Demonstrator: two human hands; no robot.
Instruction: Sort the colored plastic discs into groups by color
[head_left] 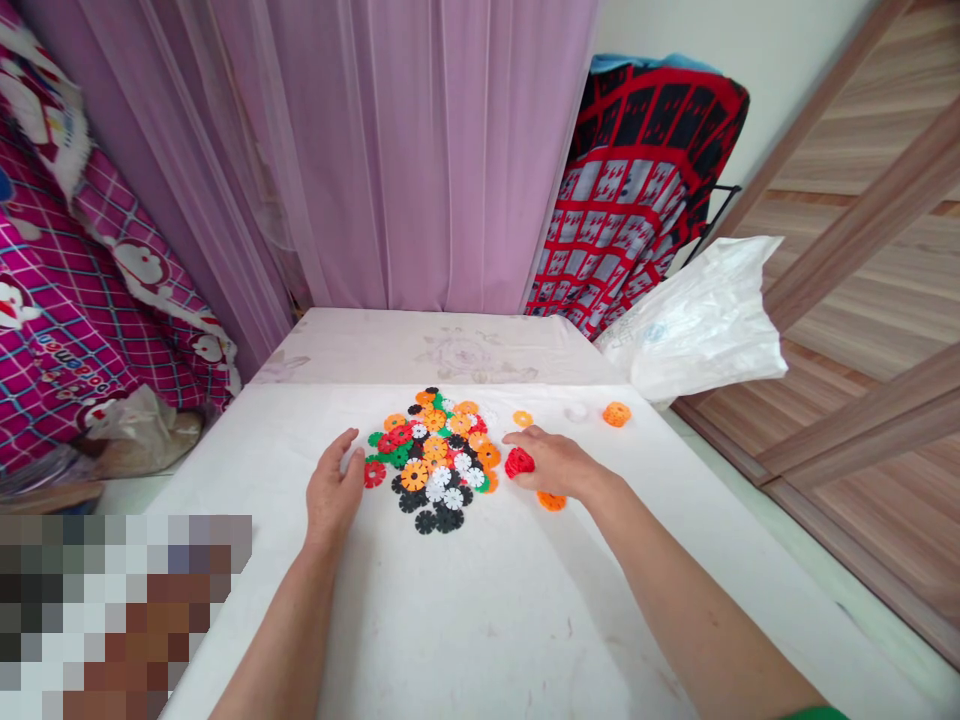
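Presently, the white tabletop gives you working room across the lower centre, its right edge sloping toward the lower right corner. Your left hand, thumb and fingers parted, stands just left of the central pile of notched discs; your right hand, right of it, grips stacked red discs, partly hiding orange discs.

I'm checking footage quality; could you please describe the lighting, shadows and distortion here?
Head view: soft, fairly even light; head view: faint shadows beside the left forearm and right forearm; head view: pixelated lower-left corner; head view: wood panelling leaning at right, likely wide-angle distortion.
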